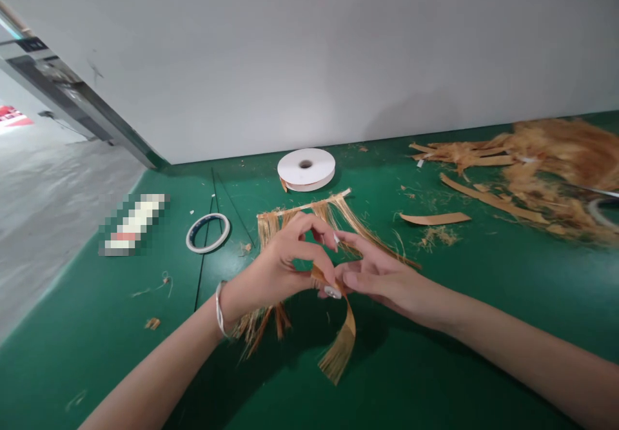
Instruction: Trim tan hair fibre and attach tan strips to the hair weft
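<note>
My left hand [283,259] and my right hand [374,275] meet above a green table [483,301], fingers pinched together on a thin tan strip with a frayed fringe end [341,343] that hangs down between them. A bracelet sits on my left wrist. Under and behind the hands lies a wider fringe of straw-coloured fibres [309,220] fixed along a pale band. More of these fibres stick out below my left wrist.
A white tape reel [306,168] lies flat near the wall. A small ring of tape [208,232] is to the left, beside a blurred-out flat object [133,224]. A heap of tan fibres and strips [546,172] covers the far right. The table's left edge drops to grey floor.
</note>
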Demonstrator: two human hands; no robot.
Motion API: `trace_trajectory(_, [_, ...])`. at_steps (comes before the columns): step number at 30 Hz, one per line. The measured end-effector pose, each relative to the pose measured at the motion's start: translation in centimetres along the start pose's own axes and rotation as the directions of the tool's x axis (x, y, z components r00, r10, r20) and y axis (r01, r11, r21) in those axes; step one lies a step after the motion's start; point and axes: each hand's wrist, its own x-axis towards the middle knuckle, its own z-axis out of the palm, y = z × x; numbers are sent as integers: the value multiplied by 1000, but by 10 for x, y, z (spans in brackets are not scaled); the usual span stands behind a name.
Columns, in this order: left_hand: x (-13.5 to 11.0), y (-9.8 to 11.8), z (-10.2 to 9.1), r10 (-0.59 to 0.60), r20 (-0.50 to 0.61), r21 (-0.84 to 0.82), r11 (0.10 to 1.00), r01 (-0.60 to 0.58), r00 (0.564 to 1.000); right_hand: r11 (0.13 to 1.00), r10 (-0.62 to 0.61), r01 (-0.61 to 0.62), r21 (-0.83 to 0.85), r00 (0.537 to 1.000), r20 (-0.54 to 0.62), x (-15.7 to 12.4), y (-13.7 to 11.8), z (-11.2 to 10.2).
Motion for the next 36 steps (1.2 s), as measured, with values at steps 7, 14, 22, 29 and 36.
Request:
trace_trajectory(7, [1,5,-1,-61,-45,-217,975,50,997,988,-138,147,55,979,-153,-9,-9,14])
trace_trajectory(14, [-9,-3,21,-434,-72,-640,711,292,898,954,-273,185,-237,864,-423,-22,-17,26])
trace_trajectory(22, [-7,30,38,-482,-196,-530,785,322,854,911,-391,263,-317,795,-464,-24,-5,35])
trace_trajectory(29, [-13,28,20,44,-458,294,950,105,888,880,-470,338,-333,720,-510,-21,-9,7])
trace_trajectory(36, [-16,44,-26,744,-155,982,188,19,650,916,-372,205,-344,754,-541,-13,-10,-24])
